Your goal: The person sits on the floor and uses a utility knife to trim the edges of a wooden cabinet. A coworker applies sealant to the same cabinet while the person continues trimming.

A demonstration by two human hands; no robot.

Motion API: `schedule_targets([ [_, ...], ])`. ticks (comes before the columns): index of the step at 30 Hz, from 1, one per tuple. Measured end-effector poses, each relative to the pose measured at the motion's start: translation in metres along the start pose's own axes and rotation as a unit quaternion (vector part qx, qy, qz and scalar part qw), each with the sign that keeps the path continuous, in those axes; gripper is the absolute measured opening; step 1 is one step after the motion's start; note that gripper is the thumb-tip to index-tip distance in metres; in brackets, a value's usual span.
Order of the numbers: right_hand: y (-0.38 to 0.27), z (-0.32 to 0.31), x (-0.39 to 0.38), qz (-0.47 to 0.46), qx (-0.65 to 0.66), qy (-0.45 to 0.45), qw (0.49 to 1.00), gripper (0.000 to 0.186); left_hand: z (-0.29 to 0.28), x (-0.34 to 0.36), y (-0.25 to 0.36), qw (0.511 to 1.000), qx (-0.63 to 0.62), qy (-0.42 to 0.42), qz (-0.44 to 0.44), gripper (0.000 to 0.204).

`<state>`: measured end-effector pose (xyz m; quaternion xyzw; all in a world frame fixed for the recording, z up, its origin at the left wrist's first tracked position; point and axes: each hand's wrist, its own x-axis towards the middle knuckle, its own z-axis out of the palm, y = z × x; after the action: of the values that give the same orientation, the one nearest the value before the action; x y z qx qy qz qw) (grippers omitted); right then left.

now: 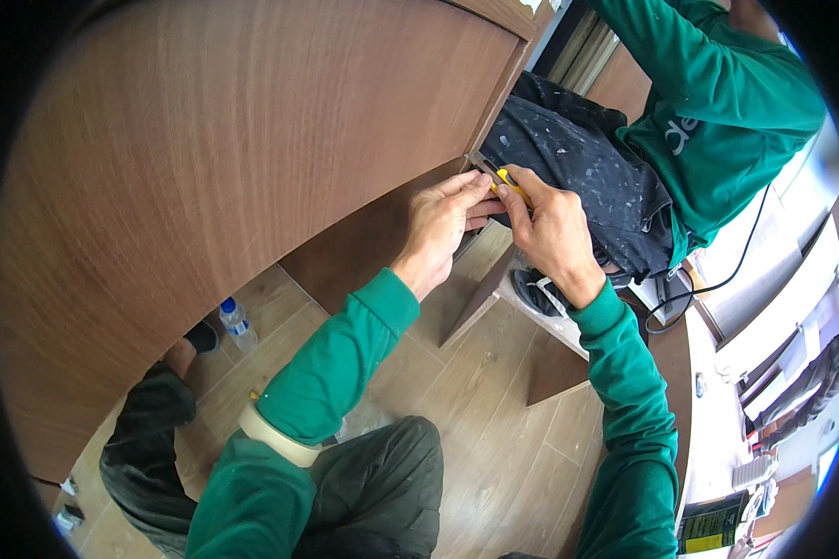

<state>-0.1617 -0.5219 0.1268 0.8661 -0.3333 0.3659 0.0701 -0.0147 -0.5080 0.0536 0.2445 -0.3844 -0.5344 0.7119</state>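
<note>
My right hand point(552, 233) is closed around a yellow utility knife point(511, 183), its metal front end pointing at the corner of a large brown wood-grain panel point(252, 121). My left hand point(436, 224) is just beside it, thumb and fingers pinched together by the knife's front end. Whatever lies between those fingertips is hidden. Around my left forearm sits a roll of cream tape point(278, 438).
Close on the right, another person in a green sweatshirt point(718, 121) and paint-spotted dark trousers stands by a small step stool point(522, 307). A water bottle point(239, 324) stands on the wood-look floor point(457, 438). A black cable point(718, 284) hangs by the cluttered counter point(708, 391).
</note>
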Motion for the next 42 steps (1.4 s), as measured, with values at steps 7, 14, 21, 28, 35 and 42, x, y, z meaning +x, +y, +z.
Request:
schedule_targets([
  [7, 0.009, 0.014, -0.011, -0.016, -0.053, -0.067, 0.996, 0.025, -0.017, -0.007, -0.017, 0.999, 0.010, 0.029, -0.040, 0.038],
  [14, 0.000, 0.011, -0.012, -0.005, -0.005, -0.026, 1.000, 0.026, -0.013, -0.013, -0.007, 1.000, 0.009, 0.004, -0.011, 0.040],
  [21, 0.006, 0.013, -0.022, -0.008, -0.034, -0.044, 0.998, 0.027, -0.011, -0.015, -0.022, 0.999, 0.001, 0.019, -0.031, 0.040],
  [28, 0.018, 0.007, -0.038, 0.043, 0.035, -0.064, 0.996, 0.029, -0.026, -0.037, -0.029, 0.987, 0.149, 0.050, -0.015, 0.035],
  [35, 0.022, -0.015, -0.049, 0.059, 0.016, -0.030, 0.998, 0.035, -0.021, -0.005, -0.009, 0.975, 0.176, 0.120, 0.071, 0.038],
  [42, 0.020, -0.009, -0.044, -0.058, -0.057, 0.025, 0.996, 0.044, -0.032, 0.000, -0.025, 0.971, 0.199, 0.094, 0.088, 0.038],
])
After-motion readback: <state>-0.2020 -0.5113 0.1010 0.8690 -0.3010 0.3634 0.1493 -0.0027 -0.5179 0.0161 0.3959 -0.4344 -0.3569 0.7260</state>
